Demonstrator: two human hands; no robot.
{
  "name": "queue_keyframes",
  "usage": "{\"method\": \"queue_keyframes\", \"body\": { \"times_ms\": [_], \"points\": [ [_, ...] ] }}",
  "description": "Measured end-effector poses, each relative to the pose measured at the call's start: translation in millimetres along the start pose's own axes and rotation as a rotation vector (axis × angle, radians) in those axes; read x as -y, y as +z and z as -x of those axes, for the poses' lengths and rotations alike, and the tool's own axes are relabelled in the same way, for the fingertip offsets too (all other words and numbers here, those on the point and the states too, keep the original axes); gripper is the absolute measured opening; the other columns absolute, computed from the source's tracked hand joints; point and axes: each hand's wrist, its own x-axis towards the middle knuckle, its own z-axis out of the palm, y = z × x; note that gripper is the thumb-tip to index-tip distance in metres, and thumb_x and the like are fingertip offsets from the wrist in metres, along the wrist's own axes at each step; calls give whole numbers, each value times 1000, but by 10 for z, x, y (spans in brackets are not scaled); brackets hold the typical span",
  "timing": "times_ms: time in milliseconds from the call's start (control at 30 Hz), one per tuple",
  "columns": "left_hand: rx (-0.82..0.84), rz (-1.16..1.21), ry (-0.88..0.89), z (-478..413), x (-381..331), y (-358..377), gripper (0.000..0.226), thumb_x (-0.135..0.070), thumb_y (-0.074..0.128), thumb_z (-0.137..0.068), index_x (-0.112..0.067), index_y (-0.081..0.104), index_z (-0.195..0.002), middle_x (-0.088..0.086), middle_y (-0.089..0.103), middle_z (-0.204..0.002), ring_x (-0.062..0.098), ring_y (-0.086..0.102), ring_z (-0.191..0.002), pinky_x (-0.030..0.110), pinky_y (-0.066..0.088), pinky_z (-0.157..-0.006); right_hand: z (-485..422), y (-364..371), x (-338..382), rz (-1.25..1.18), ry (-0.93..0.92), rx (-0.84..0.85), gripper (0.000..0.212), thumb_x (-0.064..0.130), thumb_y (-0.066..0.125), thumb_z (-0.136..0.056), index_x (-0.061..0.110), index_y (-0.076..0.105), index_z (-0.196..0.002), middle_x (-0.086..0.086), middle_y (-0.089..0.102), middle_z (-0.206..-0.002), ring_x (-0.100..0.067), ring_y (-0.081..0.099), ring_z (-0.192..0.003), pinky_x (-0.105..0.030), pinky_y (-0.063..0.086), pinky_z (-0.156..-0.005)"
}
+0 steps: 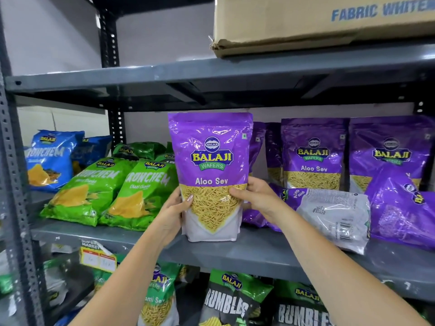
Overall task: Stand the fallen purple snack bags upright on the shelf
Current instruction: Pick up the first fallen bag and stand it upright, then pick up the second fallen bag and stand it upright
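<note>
A purple Aloo Sev bag (pixel 211 161) stands upright at the front of the grey shelf (pixel 259 252), held from both sides. My left hand (pixel 174 215) grips its lower left edge and my right hand (pixel 256 196) grips its lower right edge. To the right, a purple bag (pixel 329 212) lies on its back with its white barcode side up. Another purple bag (pixel 404 208) leans tilted at the far right. Two purple bags (pixel 313 154) (pixel 390 149) stand upright at the back, with more partly hidden behind the held bag.
Green Crunchem bags (pixel 106 189) lean back on the left of the same shelf, with blue bags (pixel 51 158) behind them. The shelf above (pixel 211 74) hangs close over the bag tops and carries a cardboard box (pixel 317 22). More snack bags (pixel 230 300) fill the shelf below.
</note>
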Motion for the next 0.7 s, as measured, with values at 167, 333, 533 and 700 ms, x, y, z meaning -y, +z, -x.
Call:
{"method": "queue_keyframes", "body": {
  "times_ms": [167, 333, 533, 700],
  "points": [
    [-768, -359, 329, 242, -48, 272, 60, -26, 66, -75, -12, 50, -131, 7, 55, -130, 24, 55, -117, 39, 43, -102, -24, -586, 361, 408, -23, -236, 22, 43, 58, -88, 23, 65, -90, -2, 70, -89, -16, 65, -78, -31, 50, -71],
    [-335, -368, 188, 828, 272, 1300, 21, -4, 64, -78, -23, 63, -86, -12, 63, -79, 3, 54, -64, 16, 44, -60, -35, -1376, 278, 1258, 259, -440, 23, 31, 57, -79, 9, 57, -72, -14, 67, -90, -31, 64, -87, -31, 44, -69],
    [80, 72, -721, 470, 403, 2150, 35, -7, 63, -85, -5, 51, -118, 11, 50, -105, 30, 54, -107, 39, 54, -80, 33, -1531, 169, 1255, 469, -164, 41, 47, 49, -92, 7, 56, -83, -20, 57, -128, -30, 55, -116, -31, 41, -83],
    [-46, 116, -761, 207, 478, 2370, 50, -29, 56, -93, -7, 43, -135, 19, 55, -121, 34, 56, -113, 45, 41, -99, 183, -1487, 295, 847, 334, -440, 37, 26, 65, -85, 12, 46, -57, -5, 42, -57, -21, 44, -62, -29, 33, -57]
  ]
}}
